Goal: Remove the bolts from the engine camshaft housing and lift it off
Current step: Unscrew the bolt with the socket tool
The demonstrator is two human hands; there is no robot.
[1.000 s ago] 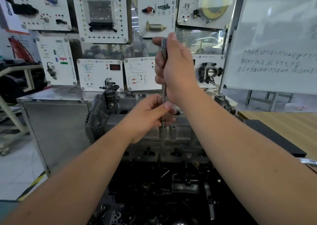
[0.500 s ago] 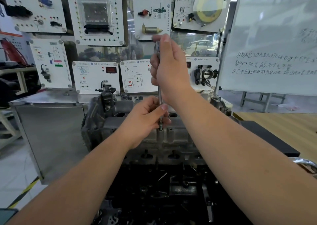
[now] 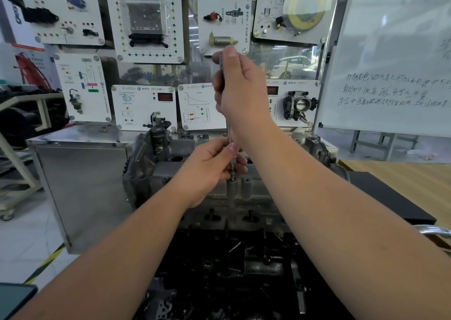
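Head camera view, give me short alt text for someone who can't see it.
Two bare hands hold a long thin metal tool upright on an engine housing: the right hand grips its top, the left hand pinches its lower end. Training panels hang behind.

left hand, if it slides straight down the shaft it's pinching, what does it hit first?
Probably the bolt boss on the camshaft housing. The left hand pinches the tool shaft just above where its tip sits in that boss, with little shaft showing between. Depth is hard to judge here.
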